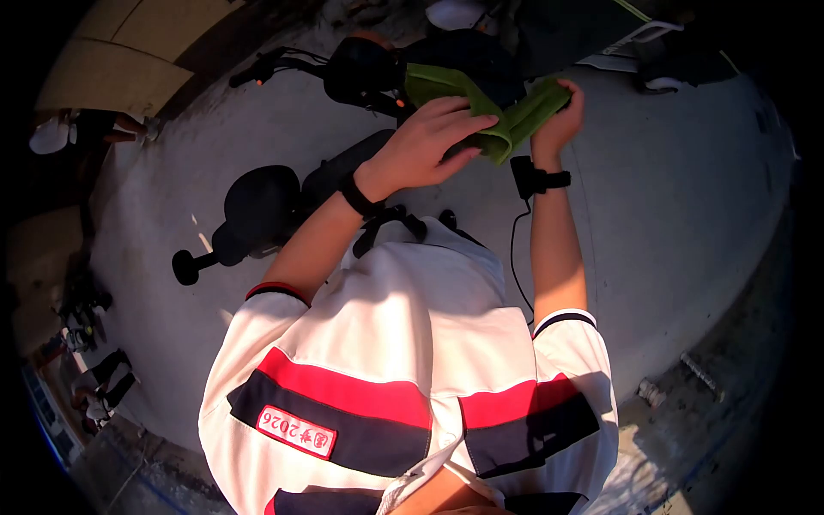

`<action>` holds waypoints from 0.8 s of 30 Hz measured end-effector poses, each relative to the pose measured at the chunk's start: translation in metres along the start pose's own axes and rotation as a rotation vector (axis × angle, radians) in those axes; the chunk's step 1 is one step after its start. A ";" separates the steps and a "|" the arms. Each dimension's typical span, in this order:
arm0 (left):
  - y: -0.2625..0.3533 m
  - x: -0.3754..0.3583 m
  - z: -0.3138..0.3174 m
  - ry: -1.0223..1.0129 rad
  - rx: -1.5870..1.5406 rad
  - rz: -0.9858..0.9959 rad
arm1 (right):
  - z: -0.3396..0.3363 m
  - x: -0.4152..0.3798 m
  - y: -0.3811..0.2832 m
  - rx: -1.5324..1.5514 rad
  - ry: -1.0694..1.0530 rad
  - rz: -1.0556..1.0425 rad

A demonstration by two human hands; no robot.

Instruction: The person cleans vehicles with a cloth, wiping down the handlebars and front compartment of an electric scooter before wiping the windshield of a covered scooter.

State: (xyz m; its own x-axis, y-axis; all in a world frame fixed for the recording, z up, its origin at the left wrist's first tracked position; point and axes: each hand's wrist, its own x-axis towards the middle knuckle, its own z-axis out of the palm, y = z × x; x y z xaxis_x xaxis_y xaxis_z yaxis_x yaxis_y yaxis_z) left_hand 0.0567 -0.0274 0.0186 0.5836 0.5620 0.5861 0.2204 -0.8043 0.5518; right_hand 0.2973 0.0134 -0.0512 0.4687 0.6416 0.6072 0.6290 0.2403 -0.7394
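A green cloth (508,129) hangs loosely folded between my two hands, in front of a dark scooter. My left hand (429,143) holds the cloth's left part, with its fingers stretched across the fabric and the thumb lower down. On the other side, my right hand (563,118) is closed around the cloth's right end. A black band (359,196) circles my left wrist. On my right wrist a black strap carries a small box (524,177), and a cable runs down from it along the forearm.
Ahead stands a dark scooter (360,69) with its handlebar to the left. Another black scooter (262,202) is close by my left arm. Pale concrete floor (678,215) stretches around me. Other people (101,386) are at the far left edge.
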 end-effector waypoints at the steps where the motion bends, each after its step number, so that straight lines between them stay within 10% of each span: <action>1: 0.002 0.001 0.001 0.004 0.012 -0.003 | 0.001 0.003 0.000 0.006 -0.018 0.034; 12: 0.007 -0.008 -0.001 0.075 0.155 -0.172 | 0.017 0.007 -0.041 0.237 -0.575 -0.242; 24: 0.008 -0.013 0.010 0.137 0.110 -0.211 | 0.016 0.005 -0.020 0.292 -0.610 -0.129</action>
State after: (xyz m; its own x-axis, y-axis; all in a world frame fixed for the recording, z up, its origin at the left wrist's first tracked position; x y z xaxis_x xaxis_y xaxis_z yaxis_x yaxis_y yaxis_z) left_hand 0.0590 -0.0433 0.0099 0.4063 0.7342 0.5440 0.4141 -0.6787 0.6066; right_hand 0.2770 0.0238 -0.0377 -0.0855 0.8695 0.4865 0.4233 0.4737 -0.7723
